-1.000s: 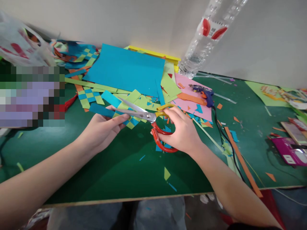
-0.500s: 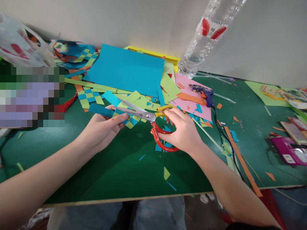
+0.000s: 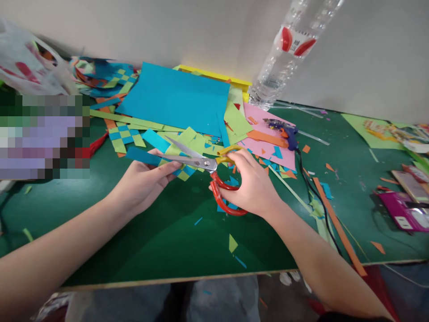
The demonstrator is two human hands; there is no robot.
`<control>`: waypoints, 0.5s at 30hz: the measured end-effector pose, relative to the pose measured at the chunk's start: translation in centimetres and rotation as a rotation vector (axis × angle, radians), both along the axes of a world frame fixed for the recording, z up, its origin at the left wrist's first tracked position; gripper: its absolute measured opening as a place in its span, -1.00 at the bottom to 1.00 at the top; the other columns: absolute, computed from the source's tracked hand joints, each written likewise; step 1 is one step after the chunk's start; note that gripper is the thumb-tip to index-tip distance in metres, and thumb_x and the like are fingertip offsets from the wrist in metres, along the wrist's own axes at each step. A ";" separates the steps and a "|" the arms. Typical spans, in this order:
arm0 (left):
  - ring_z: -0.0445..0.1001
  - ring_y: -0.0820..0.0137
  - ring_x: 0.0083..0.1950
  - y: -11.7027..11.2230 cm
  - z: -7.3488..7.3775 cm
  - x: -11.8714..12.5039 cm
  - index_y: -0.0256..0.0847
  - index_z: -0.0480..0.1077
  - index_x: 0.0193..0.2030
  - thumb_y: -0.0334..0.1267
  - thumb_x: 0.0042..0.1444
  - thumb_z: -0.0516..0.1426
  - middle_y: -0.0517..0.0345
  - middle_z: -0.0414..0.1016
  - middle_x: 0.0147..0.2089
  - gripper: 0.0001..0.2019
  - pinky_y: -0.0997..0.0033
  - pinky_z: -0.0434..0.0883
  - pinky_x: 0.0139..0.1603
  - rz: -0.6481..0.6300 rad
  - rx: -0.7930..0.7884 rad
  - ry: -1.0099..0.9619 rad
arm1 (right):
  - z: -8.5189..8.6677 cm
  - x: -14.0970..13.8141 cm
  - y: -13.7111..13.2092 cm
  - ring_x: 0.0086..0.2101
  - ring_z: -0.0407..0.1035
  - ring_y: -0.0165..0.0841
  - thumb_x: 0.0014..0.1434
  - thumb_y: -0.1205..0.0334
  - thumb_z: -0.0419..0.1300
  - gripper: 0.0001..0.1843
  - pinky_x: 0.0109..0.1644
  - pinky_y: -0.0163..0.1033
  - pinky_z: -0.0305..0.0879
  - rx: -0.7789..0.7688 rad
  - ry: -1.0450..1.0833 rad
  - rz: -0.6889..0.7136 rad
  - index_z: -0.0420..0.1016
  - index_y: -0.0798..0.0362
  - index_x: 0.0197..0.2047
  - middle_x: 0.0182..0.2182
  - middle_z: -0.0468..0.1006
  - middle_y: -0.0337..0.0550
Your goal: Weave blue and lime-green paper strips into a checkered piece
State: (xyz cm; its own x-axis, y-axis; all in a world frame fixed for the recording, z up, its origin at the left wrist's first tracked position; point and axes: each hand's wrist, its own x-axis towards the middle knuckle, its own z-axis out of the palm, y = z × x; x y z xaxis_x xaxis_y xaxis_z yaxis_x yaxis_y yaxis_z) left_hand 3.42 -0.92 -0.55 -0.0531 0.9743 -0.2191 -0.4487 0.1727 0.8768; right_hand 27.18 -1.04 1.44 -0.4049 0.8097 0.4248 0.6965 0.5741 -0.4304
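My right hand (image 3: 253, 185) grips the red and yellow handles of a pair of scissors (image 3: 201, 160), whose steel blades stand apart and point left. My left hand (image 3: 144, 181) pinches a small woven paper piece (image 3: 186, 170) of blue and light green strips, with a dark blue strip (image 3: 142, 155) sticking out to the left. The blades straddle the edge of that woven piece, just above the green table (image 3: 167, 232).
Behind lie a large blue paper sheet (image 3: 177, 98), woven paper mats (image 3: 122, 134), pink paper (image 3: 268, 134) and a glue gun (image 3: 284, 132) with its black cord. A clear plastic bottle (image 3: 288, 49) stands by the wall. Paper scraps litter the table; a purple item (image 3: 404, 210) lies right.
The hands and scissors have barely shifted; the blades stay apart over the woven piece, moved slightly down and left.
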 end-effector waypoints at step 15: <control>0.59 0.40 -0.12 -0.1 0.4 0.0 -0.18 0.53 -0.29 -0.42 -0.09 0.44 0.18 0.64 -0.19 -0.76 0.52 0.52 -0.21 -0.059 0.057 0.003 | -0.1 0.4 0.1 -0.26 0.45 -0.25 0.08 -0.03 0.33 -0.55 -0.26 -0.14 0.42 0.024 0.010 0.009 0.47 0.07 -0.05 -0.24 0.53 -0.07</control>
State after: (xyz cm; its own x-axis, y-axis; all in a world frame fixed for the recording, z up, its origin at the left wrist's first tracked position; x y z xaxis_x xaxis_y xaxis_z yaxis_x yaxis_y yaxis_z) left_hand 3.40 -1.01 -0.20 0.0044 0.9867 -0.1626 -0.4365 0.1482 0.8874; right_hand 27.53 -0.97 1.33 -0.4077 0.7956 0.4482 0.6871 0.5906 -0.4233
